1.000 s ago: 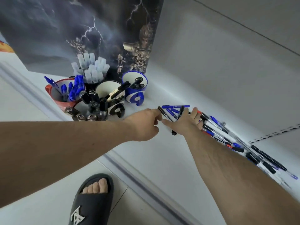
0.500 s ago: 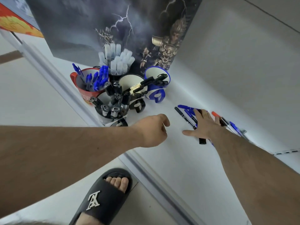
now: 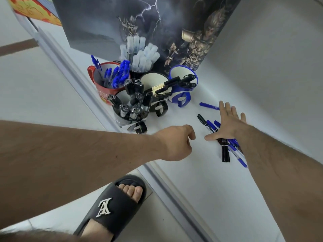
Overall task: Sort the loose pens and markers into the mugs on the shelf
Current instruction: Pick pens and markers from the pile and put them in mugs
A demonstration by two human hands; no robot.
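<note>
Several mugs stand clustered on the white shelf [image 3: 206, 172]: a red mug [image 3: 100, 84] full of blue pens, a black mug [image 3: 122, 119] with black markers, a black-and-white mug [image 3: 158, 79], a blue mug [image 3: 183, 72] with black markers and a mug of clear-capped pens [image 3: 141, 58]. My right hand [image 3: 227, 123] lies flat with straight fingers on a small pile of loose pens and markers [image 3: 225, 151]. A single blue pen [image 3: 208, 106] lies just beyond its fingertips. My left hand [image 3: 176, 142] hovers to the left, fingers loosely curled, holding nothing.
A dark poster with lightning and armoured figures [image 3: 139, 23] leans against the wall behind the mugs. The shelf's front edge [image 3: 167, 186] runs diagonally below my arms. Below it on the tiled floor is a foot in a black slipper [image 3: 113, 206].
The view has swung toward the mugs. My right hand has dragged a few pens leftward along the shelf and now lies flat on them. My left hand drew back from the pens, empty.
</note>
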